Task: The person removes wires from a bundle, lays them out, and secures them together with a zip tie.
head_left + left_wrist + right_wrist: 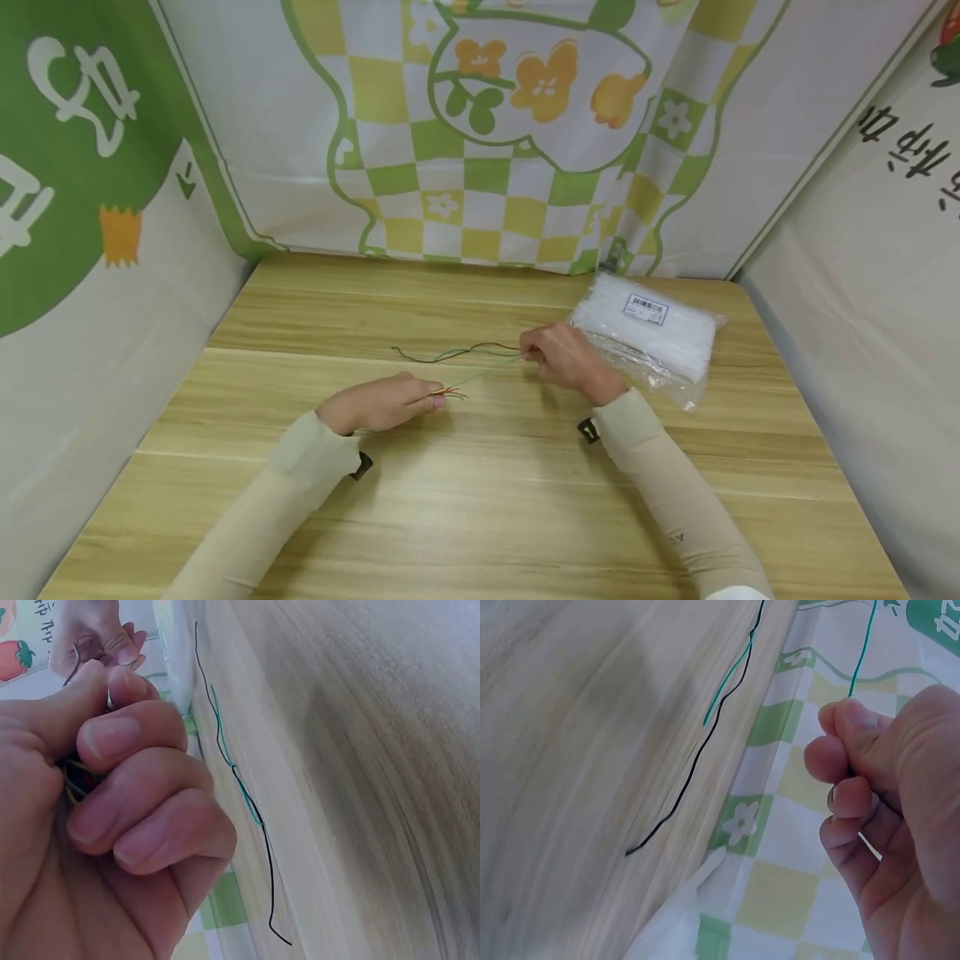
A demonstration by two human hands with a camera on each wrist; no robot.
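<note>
My left hand (pixel 390 402) grips a small bundle of thin coloured wires (pixel 450 392), whose ends poke out past the thumb. In the left wrist view, yellow and other strands show inside the curled fingers (pixel 135 787). Off to its right, my right hand (pixel 561 357) pinches a green wire (pixel 864 652) between thumb and forefinger. That wire runs in a straight line from one hand to the other. Behind it on the table lie a black wire (pixel 697 754) and a short green wire (pixel 727 686), crossing each other loosely.
A clear plastic bag of white items (pixel 675 337) with a printed label lies just beyond the right hand. The wooden table (pixel 480 517) meets a patterned curtain (pixel 487 200) at the back, with fabric walls on both sides.
</note>
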